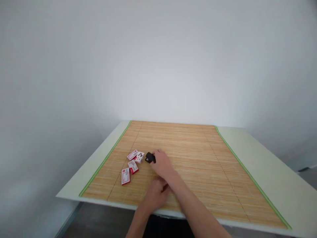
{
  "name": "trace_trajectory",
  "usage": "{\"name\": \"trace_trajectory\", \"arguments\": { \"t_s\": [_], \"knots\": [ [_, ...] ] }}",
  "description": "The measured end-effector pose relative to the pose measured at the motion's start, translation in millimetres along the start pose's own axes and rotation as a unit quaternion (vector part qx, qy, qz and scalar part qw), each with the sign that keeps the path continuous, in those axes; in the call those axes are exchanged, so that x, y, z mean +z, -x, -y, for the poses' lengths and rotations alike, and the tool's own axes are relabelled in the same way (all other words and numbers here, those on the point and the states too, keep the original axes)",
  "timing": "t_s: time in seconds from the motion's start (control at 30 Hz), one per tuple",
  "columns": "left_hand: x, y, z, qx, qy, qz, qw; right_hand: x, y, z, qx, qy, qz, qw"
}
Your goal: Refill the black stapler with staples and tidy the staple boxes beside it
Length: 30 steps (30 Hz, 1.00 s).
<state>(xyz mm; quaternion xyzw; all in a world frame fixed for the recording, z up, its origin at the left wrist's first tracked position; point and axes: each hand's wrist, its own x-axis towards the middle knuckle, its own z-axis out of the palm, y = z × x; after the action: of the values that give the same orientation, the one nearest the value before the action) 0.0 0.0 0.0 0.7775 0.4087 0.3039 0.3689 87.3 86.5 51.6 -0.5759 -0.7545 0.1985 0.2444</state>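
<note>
Right hand (162,162) part-closed, thumb to the near side and fingers to the far side, has what looks to me like a pinch hold on the right end of a black object (150,157) on the bamboo mat (195,148). Taking that hand as the centre of my dial, with twelve toward the wall (170,66), the black object sits at nine o'clock; whether it is one piece or two, I cannot tell from my remote seat. I judge the low, sideways reach keeps it close to the mat and leaves its left end in plain sight.

Left hand (154,194), between six and seven o'clock, lies loosely curled near the table's front edge, perhaps just parked there; I cannot tell whether it has hold of anything.

Beyond the black object, four red-and-white boxes crowd the left. A picture-fronted box (139,157) at nine o'clock is nearest, against a farther box (132,154); a red-ended box (133,167) lies just under nine, and a framed-label box (125,176) toward eight. All lie loosely angled, set down by eye rather than lined up, I would say.

In my way, the right forearm (195,208) runs in from five o'clock and covers part of the left hand, while the right fingers hide the object's end. The boxes leave little room at nine o'clock.
</note>
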Motion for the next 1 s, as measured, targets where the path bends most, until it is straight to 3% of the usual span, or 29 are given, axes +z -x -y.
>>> {"name": "trace_trajectory", "arguments": {
  "t_s": [0.13, 0.3, 0.5, 0.73, 0.87, 1.0],
  "knots": [
    [-8.0, -2, -16, -0.014, 0.06, -0.067, 0.996, -37, 8, -38, -0.043, 0.014, 0.033, 0.998],
    [-13.1, -4, -14, -0.043, -0.029, -0.171, 0.984, -74, 25, -77, -0.071, 0.03, 0.064, 0.995],
    [4.3, -3, -10, -0.008, -0.263, -0.139, 0.955, -84, 34, -90, -0.093, 0.046, 0.075, 0.992],
    [21.3, -3, -8, -0.009, -0.384, -0.143, 0.912, -77, 22, -67, -0.114, 0.079, 0.057, 0.989],
    [21.1, -5, -10, -0.017, -0.396, -0.146, 0.907, -101, 27, -65, -0.116, 0.084, 0.019, 0.99],
    [20.0, -7, -12, -0.015, -0.383, -0.144, 0.912, -132, 51, -93, -0.047, 0.022, -0.065, 0.997]
  ]
}}
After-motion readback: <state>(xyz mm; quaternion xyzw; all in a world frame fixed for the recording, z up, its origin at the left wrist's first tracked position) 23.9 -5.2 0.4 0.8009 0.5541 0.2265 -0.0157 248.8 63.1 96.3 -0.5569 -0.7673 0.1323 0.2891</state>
